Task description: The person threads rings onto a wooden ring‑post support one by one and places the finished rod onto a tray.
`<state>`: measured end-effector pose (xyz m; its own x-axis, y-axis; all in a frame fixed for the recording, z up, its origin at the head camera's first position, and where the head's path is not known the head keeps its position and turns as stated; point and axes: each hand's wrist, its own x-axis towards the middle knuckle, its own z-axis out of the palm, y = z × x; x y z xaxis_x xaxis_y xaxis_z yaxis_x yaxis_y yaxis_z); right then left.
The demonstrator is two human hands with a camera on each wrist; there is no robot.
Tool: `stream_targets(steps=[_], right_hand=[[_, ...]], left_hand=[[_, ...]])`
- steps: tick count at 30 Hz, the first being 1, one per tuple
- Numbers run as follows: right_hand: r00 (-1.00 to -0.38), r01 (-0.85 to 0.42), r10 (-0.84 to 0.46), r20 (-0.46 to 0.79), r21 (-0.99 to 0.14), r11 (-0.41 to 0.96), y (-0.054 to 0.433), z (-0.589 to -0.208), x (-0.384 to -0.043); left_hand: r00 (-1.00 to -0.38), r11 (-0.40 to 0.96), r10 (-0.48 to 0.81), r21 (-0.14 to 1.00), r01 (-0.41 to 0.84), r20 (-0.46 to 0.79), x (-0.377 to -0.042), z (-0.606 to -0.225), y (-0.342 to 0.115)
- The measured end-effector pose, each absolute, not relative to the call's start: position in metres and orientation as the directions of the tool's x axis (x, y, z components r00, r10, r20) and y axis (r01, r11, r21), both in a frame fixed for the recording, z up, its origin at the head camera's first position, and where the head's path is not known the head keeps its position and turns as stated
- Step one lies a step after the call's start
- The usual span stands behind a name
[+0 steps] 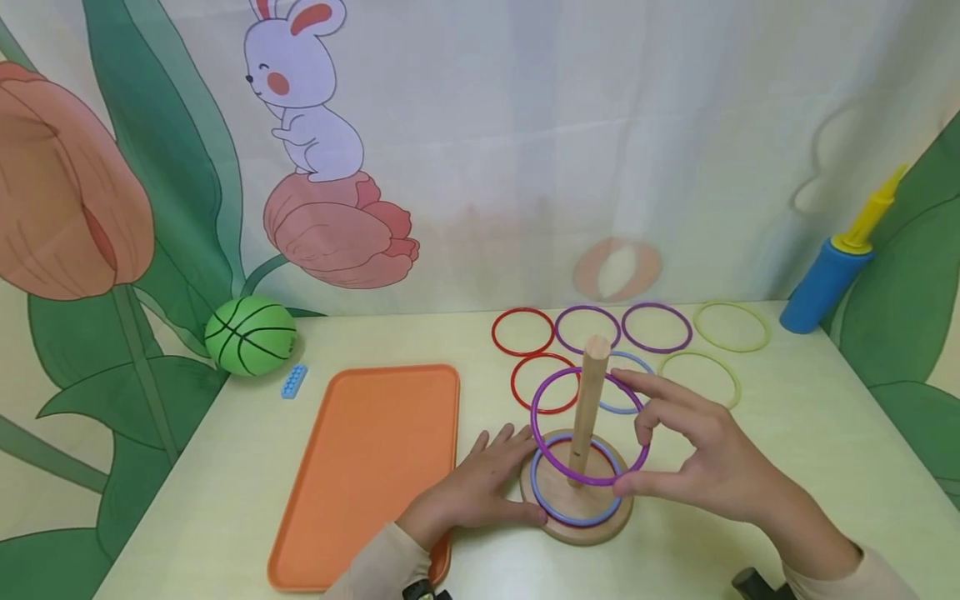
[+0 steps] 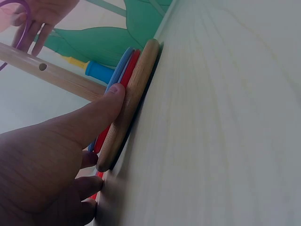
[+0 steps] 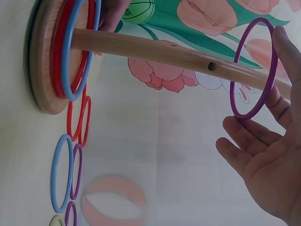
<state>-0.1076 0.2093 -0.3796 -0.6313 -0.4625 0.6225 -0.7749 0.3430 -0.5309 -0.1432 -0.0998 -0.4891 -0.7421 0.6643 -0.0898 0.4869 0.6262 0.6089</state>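
A purple ring (image 1: pixel 538 425) is pinched by my right hand (image 1: pixel 712 458) at its right side, thumb below and fingers above. In the right wrist view the purple ring (image 3: pixel 238 101) encircles the upper part of the wooden peg (image 3: pixel 155 54). This peg stands upright on a round wooden base (image 1: pixel 577 535). Low around it, a blue ring (image 1: pixel 534 479) lies over red on the base. My left hand (image 1: pixel 480 487) rests at the base's left edge, fingers spread; its thumb (image 2: pixel 106 110) presses against the rim.
Behind the stand lie red rings (image 1: pixel 522 309), purple rings (image 1: pixel 656 305), a blue ring (image 1: pixel 633 357) and yellow-green rings (image 1: pixel 738 387). An orange tray (image 1: pixel 375 467) is left of my left hand. Farther out are a green ball (image 1: pixel 251 336), a blue toy brick (image 1: pixel 294 382) and a blue-and-yellow pump (image 1: pixel 828 283).
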Motion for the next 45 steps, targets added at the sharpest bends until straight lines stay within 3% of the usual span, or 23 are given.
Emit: stream_targets(steps=[7,20,29,38,45], right_hand=[[-0.659,-0.751,-0.469,0.588,-0.551,0.364,0.211,-0.388,-0.106],[-0.637,-0.769,-0.495,0.590,-0.534,0.352,0.210,-0.407,-0.106],[-0.687,-0.720,-0.514,0.513,-0.576,0.388,0.207,-0.416,-0.106],[-0.670,-0.738,-0.527,0.523,-0.543,0.400,0.208,-0.421,-0.107],[-0.696,-0.714,-0.539,0.475,-0.541,0.445,0.209,-0.427,-0.108]], left_hand=[[-0.747,0.633,0.658,0.607,0.481,-0.095,-0.143,-0.489,-0.100],[-0.749,0.633,0.655,0.617,0.468,-0.104,-0.144,-0.488,-0.100],[-0.746,0.625,0.658,0.628,0.464,-0.103,-0.144,-0.487,-0.099],[-0.750,0.640,0.652,0.614,0.462,-0.115,-0.144,-0.487,-0.100],[-0.748,0.641,0.653,0.611,0.464,-0.117,-0.143,-0.487,-0.099]])
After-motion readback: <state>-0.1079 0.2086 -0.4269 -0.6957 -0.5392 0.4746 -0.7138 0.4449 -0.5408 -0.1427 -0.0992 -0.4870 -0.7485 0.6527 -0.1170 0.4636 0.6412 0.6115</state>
